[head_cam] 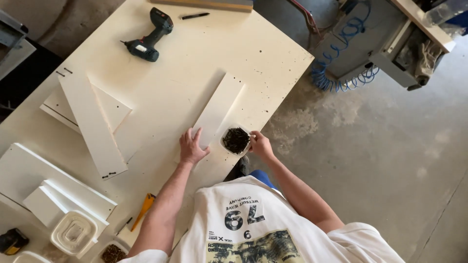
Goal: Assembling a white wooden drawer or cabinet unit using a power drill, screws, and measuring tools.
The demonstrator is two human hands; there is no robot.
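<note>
Left hand (192,146) flat on white board (218,109); right hand (260,144) at tub of screws (236,140).

I read the board lying flat near the desk (195,58) edge, long axis running away to upper right. Left fingers spread, pressing down; right fingers seem closed on the tub rim. No screws in the board yet; drill (148,36) untouched, far off.

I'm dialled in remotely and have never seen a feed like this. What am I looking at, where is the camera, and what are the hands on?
There is one view, from a camera on the person's head looking down. No machine: two bare hands. The left hand lies flat on a narrow white panel on the pale worktable. The right hand has its grip on a small tub of dark screws at the table edge. Farther off lie a cordless drill, a black marker and more white boards.
</note>
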